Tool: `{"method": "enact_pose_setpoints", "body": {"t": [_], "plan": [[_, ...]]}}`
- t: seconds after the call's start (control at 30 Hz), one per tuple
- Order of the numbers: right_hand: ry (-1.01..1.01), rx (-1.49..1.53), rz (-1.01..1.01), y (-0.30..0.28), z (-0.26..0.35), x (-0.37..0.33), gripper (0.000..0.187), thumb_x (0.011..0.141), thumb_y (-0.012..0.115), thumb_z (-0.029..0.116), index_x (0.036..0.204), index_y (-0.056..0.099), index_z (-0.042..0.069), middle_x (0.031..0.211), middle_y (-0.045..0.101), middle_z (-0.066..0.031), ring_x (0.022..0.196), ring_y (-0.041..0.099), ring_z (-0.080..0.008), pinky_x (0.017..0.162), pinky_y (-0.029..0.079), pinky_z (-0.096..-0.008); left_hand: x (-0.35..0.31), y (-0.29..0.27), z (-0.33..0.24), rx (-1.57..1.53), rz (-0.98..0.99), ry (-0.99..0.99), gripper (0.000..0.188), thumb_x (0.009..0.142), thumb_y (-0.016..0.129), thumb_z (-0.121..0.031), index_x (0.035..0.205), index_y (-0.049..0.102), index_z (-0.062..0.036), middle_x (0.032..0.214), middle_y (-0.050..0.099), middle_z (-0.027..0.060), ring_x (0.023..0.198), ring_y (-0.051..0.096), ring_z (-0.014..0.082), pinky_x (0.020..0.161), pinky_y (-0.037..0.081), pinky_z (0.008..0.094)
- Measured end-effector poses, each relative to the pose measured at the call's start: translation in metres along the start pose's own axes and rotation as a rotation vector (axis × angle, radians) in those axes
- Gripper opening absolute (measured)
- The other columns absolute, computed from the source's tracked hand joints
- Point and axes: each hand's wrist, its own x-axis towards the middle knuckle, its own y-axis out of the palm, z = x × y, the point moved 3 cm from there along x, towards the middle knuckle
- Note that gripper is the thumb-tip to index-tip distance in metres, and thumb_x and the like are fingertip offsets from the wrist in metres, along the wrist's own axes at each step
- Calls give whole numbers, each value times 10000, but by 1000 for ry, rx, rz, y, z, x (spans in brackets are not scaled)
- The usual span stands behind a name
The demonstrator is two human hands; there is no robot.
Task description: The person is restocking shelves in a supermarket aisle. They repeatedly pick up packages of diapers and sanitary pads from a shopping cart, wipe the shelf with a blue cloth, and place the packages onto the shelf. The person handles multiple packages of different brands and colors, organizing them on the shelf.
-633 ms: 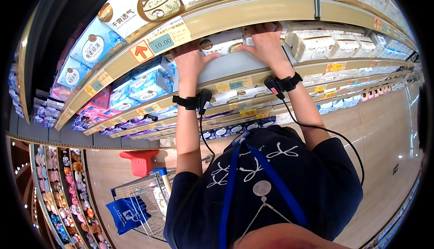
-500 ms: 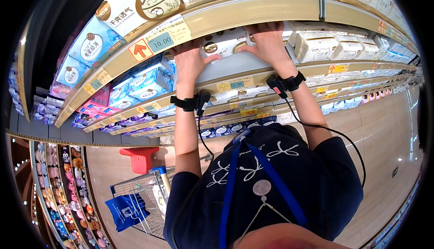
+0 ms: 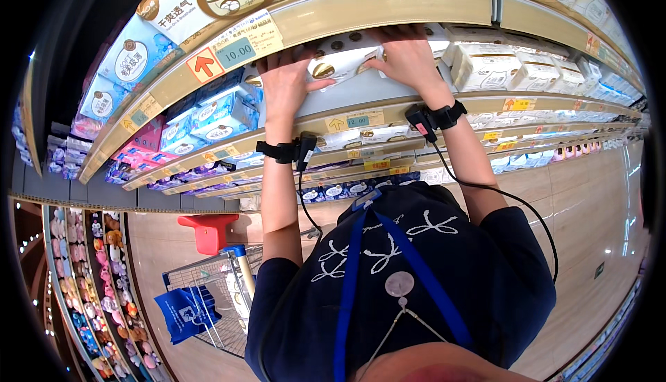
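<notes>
Both of my hands reach in under a tan shelf edge, onto a row of white packs [image 3: 345, 56] with brown-gold round prints on a grey shelf. My left hand [image 3: 286, 85] lies at the row's left end, its thumb stretched to the right along the packs' front. Farther right, my right hand [image 3: 408, 61] rests over the packs with its fingers spread and its thumb pointing left. Neither hand is wrapped round a pack. The left fingertips are in shadow under the shelf edge.
Blue packs [image 3: 220, 118] stand left of my left hand, and other white packs [image 3: 485, 68] right of my right hand. An overhanging shelf edge [image 3: 374, 4] crosses above both hands. Behind me at lower left are a shopping cart [image 3: 208, 271] with a blue bag [image 3: 186, 314] and a red stool [image 3: 208, 231].
More of the white packs and of my right fingers shows below the upper shelf edge. Both hands stay on the row, and the whole view has shifted slightly.
</notes>
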Motion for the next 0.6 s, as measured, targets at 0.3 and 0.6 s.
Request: {"method": "enact_pose_setpoints", "body": {"t": [0.3,0.6], "plan": [[49,91,-319,-36,17,-24,538,658,749,232,1190,669,214,1012,665,33,990,562,-201,903,351,-417,-10,-88,-52,434,-345,14,373,721,648,-285,1082,676,-372,1002,609,-66,981,554,130,958,371,365],[-183,297,-330,-59,108,-11,550,606,667,290,1148,712,209,973,657,41,1006,595,-200,885,315,-390,-99,-187,-49,630,-290,-160,325,791,716,-285,1077,711,-441,952,625,-100,935,555,123,919,357,340]]}}
